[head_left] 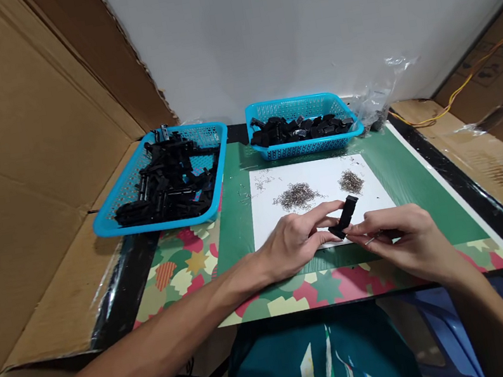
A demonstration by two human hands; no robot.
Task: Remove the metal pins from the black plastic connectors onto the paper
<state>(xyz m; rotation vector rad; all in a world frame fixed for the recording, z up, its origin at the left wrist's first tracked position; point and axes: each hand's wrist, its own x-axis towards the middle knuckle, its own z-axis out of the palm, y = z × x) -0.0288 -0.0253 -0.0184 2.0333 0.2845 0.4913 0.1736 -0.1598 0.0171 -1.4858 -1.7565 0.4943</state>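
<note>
In the head view, the part point(347, 214) is held tilted, its top leaning right and far, over the near half of the white sheet point(320, 170). The left hand point(292, 244) pinches it between thumb and fingers; the grip of the right hand point(405, 240) closes on a thin rod point(372, 238), its fingertips at the part's foot. The part looks light, stiff and rather smooth, probably plastic; the foot seems the surest hold, and narrow sections could snap if forced.

The table point(236, 242) ends just nearer than the wrists. Two loose piles of tiny metal bits, the left pile point(298, 196) and right pile point(351, 182), lie just beyond the fingers and would scatter if brushed. Farther off, the left basket point(161, 225) and right basket point(307, 148) limit reach; green surface right of the sheet gives the easiest room.
</note>
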